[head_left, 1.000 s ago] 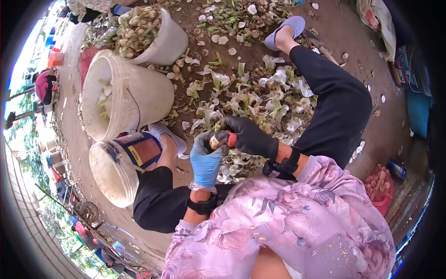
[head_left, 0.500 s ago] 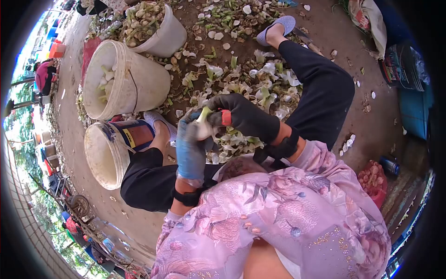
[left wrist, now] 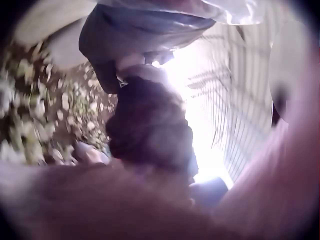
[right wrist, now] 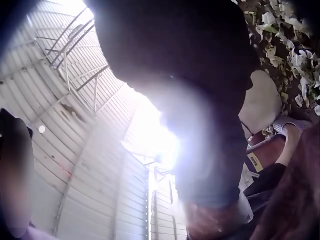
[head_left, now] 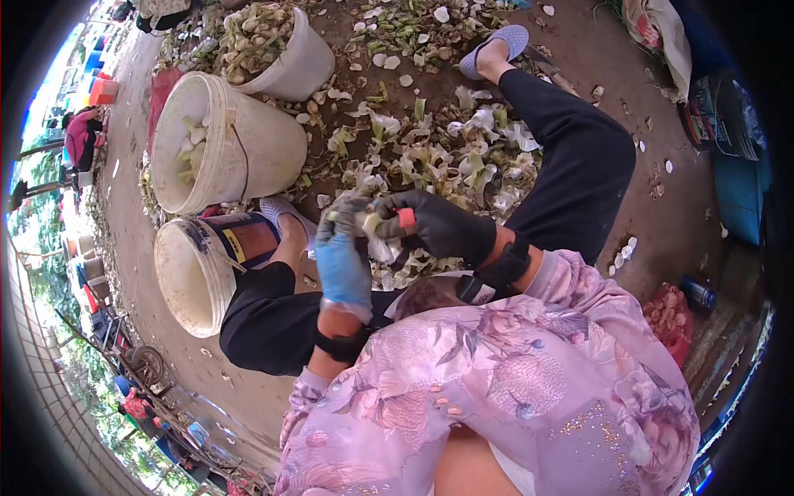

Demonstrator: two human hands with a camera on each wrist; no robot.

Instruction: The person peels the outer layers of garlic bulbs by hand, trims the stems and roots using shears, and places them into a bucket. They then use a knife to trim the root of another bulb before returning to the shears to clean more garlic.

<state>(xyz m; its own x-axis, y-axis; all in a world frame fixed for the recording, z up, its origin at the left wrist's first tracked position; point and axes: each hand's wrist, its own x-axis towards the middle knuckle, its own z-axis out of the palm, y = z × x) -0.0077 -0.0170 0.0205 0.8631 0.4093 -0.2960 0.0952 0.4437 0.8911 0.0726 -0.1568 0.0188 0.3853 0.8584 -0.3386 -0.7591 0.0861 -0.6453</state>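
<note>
In the head view my left hand (head_left: 343, 256), in a light-blue glove with greyish fingers, holds a garlic bulb (head_left: 361, 220), partly hidden by the fingers. My right hand (head_left: 442, 227), in a black glove with a red band on one finger, is right beside it. Its fingertips pinch pale garlic skin (head_left: 381, 248) that hangs below the bulb. Both wrist views are dim or glaring; the black glove (left wrist: 150, 120) fills the middle of the left one, and the blue glove (right wrist: 210, 160) shows in the right one.
A white bucket (head_left: 277, 153) with peeled garlic inside stands at left, near another bucket (head_left: 302, 62) heaped with unpeeled bulbs. A third bucket (head_left: 223, 289) lies tilted by the left leg. Husks (head_left: 471, 157) cover the ground between the feet. A red net bag (head_left: 668, 318) sits at right.
Both hands moved slightly up and left over the last second, with the bulb turned between them. The bulb's green stem showed half a second ago; now loose skin hangs from the right fingers.
</note>
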